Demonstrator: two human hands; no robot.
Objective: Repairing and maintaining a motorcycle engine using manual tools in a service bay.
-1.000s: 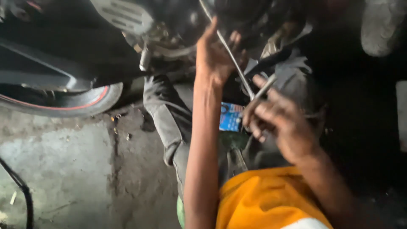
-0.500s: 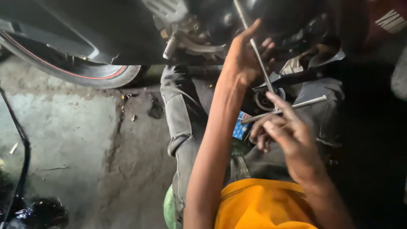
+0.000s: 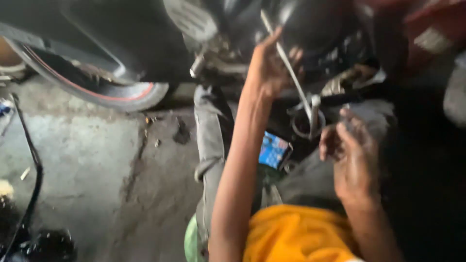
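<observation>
Left hand (image 3: 269, 68) reaches up under the dark motorcycle engine underside (image 3: 310, 34), fingers closed on the thin bright metal rod (image 3: 291, 73) that slants down to a steel socket end (image 3: 314, 114). Right hand (image 3: 352, 155) hangs just below that end, fingers curled; blurred, can't tell if it grips anything. Best to steady the rod's top and keep it in line while working the lower end. Small blue rectangular packet (image 3: 274, 149) lies between the grey-trousered knees (image 3: 211, 140). Red-striped black tyre (image 3: 97, 90) at left.

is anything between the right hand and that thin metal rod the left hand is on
Nothing visible does. The right hand sits just right of the rod's lower end, with only open space between them. The left hand grips the metal rod higher up.
</observation>
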